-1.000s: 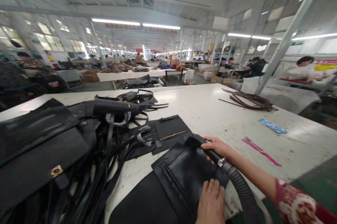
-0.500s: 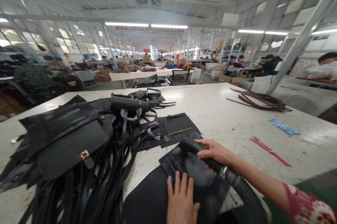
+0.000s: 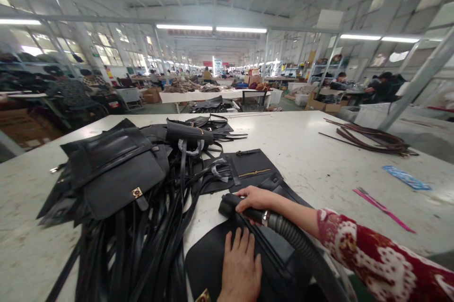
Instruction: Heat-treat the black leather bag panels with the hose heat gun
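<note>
A black leather bag [image 3: 205, 254] lies near the table's front edge, with part of a gold clasp [image 3: 203, 295] showing at the bottom. My left hand [image 3: 241, 259] rests flat on it, fingers stretched forward. My right hand [image 3: 256, 202] is wrapped round the black nozzle [image 3: 231, 205] of a ribbed hose [image 3: 301, 243], just above the bag's far side. A metal clamp joins nozzle and hose. The hose curves down to the lower right. Beyond the nozzle lies a flat black bag piece [image 3: 250, 162] with a gold zip.
A heap of black bags [image 3: 120, 176] with trailing straps [image 3: 142, 254] covers the left of the white table [image 3: 298, 151]. To the right lie brown straps [image 3: 369, 136], a blue packet [image 3: 406, 177] and a pink-handled tool [image 3: 385, 210]. Several people sit working further back.
My right hand has moved the nozzle leftward across the bag's far side. More of the right sleeve shows, and the gold clasp has come into view. The camera has turned slightly left.
</note>
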The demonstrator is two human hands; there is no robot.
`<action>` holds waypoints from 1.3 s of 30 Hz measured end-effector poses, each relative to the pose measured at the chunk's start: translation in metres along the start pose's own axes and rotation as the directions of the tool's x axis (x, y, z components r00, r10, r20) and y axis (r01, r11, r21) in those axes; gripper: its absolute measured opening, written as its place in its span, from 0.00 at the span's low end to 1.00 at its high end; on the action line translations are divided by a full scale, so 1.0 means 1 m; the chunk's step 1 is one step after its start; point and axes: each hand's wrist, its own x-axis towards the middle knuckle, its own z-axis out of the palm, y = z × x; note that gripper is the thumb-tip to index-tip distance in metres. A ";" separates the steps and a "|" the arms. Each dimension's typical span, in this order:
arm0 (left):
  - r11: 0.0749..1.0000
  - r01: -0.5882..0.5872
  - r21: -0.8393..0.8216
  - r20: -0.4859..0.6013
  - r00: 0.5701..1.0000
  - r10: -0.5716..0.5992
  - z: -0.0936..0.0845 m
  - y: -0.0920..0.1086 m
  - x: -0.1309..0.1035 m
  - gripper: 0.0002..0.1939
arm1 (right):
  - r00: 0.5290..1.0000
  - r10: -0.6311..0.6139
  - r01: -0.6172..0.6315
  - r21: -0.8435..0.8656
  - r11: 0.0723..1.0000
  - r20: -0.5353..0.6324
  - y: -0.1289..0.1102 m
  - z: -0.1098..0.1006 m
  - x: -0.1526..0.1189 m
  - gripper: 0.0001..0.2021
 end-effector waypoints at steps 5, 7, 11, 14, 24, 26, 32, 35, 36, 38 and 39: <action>0.997 0.040 -0.061 0.070 0.997 -0.036 -0.009 0.002 0.001 0.18 | 0.999 -0.003 0.002 -0.028 1.000 -0.044 0.009 0.007 -0.014 0.11; 0.993 0.072 -0.089 0.120 0.991 -0.061 -0.012 0.004 0.003 0.18 | 0.995 -0.012 0.009 -0.029 1.000 -0.101 0.012 0.012 -0.014 0.11; 0.988 0.103 -0.114 0.176 0.981 -0.082 -0.019 0.004 0.008 0.17 | 0.948 -0.070 0.065 -0.026 0.998 -0.311 0.011 0.016 -0.005 0.13; 0.990 0.093 -0.101 0.169 0.983 -0.075 -0.021 0.000 0.018 0.17 | 0.906 -0.100 0.110 0.000 0.994 -0.411 0.017 0.006 -0.020 0.15; 0.999 0.047 -0.023 0.164 0.986 -0.042 -0.016 -0.011 0.036 0.18 | 0.947 0.006 0.105 0.326 0.940 -0.323 0.120 0.037 -0.183 0.34; 0.999 0.032 -0.009 0.173 0.985 -0.030 -0.016 -0.010 0.035 0.19 | 0.966 -0.017 0.126 0.412 0.902 -0.257 0.126 0.046 -0.187 0.33; 0.999 -0.004 0.036 0.211 0.978 -0.004 -0.016 -0.011 0.035 0.19 | 0.970 -0.049 0.143 0.395 0.907 -0.239 0.107 0.045 -0.158 0.33; 0.999 -0.011 0.033 0.211 0.977 0.003 -0.016 -0.012 0.035 0.19 | 0.977 -0.039 0.123 0.405 0.906 -0.210 0.109 0.042 -0.162 0.33; 1.000 -0.013 0.029 0.210 0.978 0.006 -0.015 -0.013 0.035 0.19 | 0.978 -0.035 0.119 0.412 0.903 -0.205 0.111 0.042 -0.166 0.32; 1.000 -0.018 0.020 0.213 0.977 0.013 -0.014 -0.014 0.034 0.19 | 0.976 -0.034 0.123 0.412 0.903 -0.216 0.115 0.042 -0.168 0.31; 1.000 -0.022 0.018 0.218 0.976 0.018 -0.014 -0.015 0.034 0.19 | 0.971 -0.037 0.133 0.404 0.905 -0.235 0.115 0.043 -0.166 0.31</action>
